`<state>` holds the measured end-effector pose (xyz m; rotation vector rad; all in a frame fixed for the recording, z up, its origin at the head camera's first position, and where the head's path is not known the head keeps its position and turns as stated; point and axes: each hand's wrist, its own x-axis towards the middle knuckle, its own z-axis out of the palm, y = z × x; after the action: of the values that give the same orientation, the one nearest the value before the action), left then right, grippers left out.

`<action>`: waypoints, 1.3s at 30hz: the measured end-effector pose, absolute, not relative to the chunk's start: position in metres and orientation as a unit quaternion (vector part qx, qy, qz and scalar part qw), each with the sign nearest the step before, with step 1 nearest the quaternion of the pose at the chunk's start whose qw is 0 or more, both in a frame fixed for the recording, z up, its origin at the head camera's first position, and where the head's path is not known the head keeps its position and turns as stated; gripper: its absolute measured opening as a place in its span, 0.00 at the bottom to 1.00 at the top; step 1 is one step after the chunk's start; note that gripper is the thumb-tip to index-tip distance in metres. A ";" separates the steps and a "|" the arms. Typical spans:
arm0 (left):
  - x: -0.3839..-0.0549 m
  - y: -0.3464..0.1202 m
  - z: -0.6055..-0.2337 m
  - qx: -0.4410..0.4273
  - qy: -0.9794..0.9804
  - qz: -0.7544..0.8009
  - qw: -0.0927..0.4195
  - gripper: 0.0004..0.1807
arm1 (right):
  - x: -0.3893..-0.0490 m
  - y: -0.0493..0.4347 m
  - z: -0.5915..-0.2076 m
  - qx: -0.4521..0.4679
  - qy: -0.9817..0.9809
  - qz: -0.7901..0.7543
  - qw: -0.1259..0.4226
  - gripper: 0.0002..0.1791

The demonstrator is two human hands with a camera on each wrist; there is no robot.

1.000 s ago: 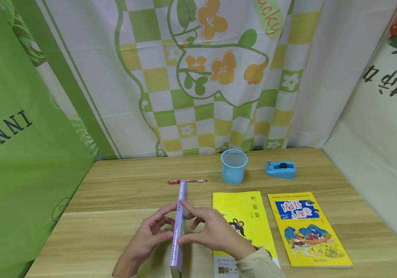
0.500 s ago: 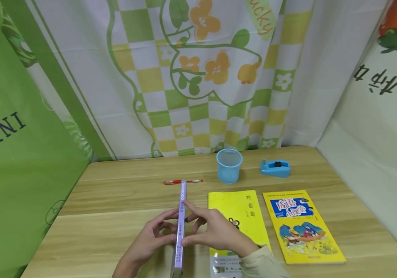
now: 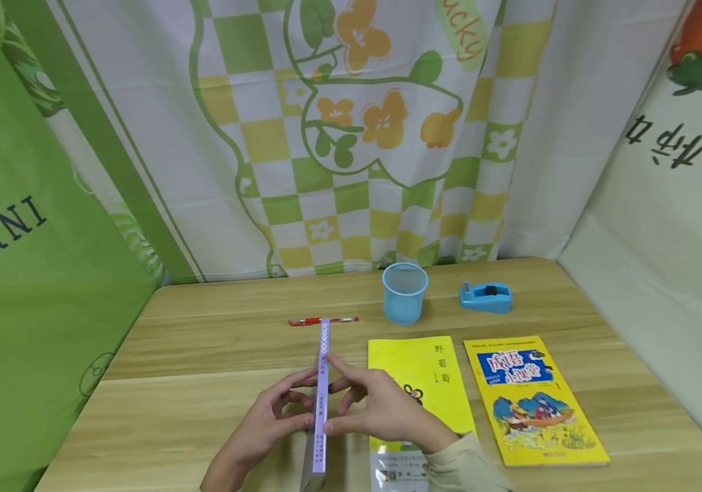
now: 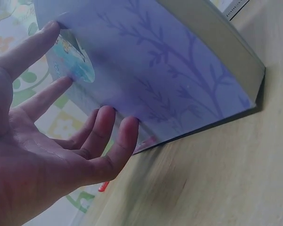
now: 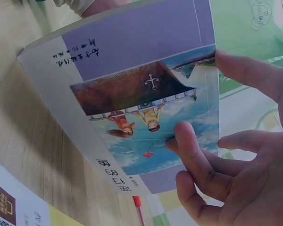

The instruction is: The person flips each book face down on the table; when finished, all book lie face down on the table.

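Observation:
A thick book with a pale purple spine (image 3: pixel 322 417) stands on its long page edge on the wooden table, spine upward. Its purple cover (image 4: pixel 165 66) with a plant pattern faces my left hand (image 3: pixel 265 417), whose thumb and fingertips rest on that side near the spine. On the opposite side, a picture cover (image 5: pixel 146 108) with two figures and a red kite faces my right hand (image 3: pixel 382 410). The right thumb and index finger touch the spine's edge, while other fingers bend against the cover. Together both hands hold the book upright.
A red pen (image 3: pixel 309 321) lies just beyond the book. Right of the book lie a yellow book (image 3: pixel 418 355) and another yellow book (image 3: pixel 538 437) with a boat picture. Behind them stand a light blue cup (image 3: pixel 405 301) and a blue tape dispenser (image 3: pixel 486 299).
The head view has shifted slightly to the right. The book's near end has swung a little rightward, so its spine points straighter away. Both hands keep their hold on it.

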<state>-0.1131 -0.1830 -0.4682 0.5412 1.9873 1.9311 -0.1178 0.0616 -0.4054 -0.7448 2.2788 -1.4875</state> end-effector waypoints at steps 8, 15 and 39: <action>-0.115 -0.182 -0.468 0.200 0.715 0.655 0.139 0.37 | -0.116 0.059 -0.402 -0.240 0.777 -0.555 0.176 0.52; -0.114 -0.182 -0.467 0.196 0.714 0.658 0.140 0.37 | -0.115 0.056 -0.401 -0.224 0.769 -0.571 0.180 0.52; -0.113 -0.180 -0.467 0.194 0.717 0.660 0.115 0.37 | -0.111 0.056 -0.406 -0.225 0.709 -0.638 0.200 0.49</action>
<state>-0.1127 -0.1798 -0.4667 0.5678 2.1019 1.9335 -0.1108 0.0558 -0.4063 -0.6292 1.9813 -1.7823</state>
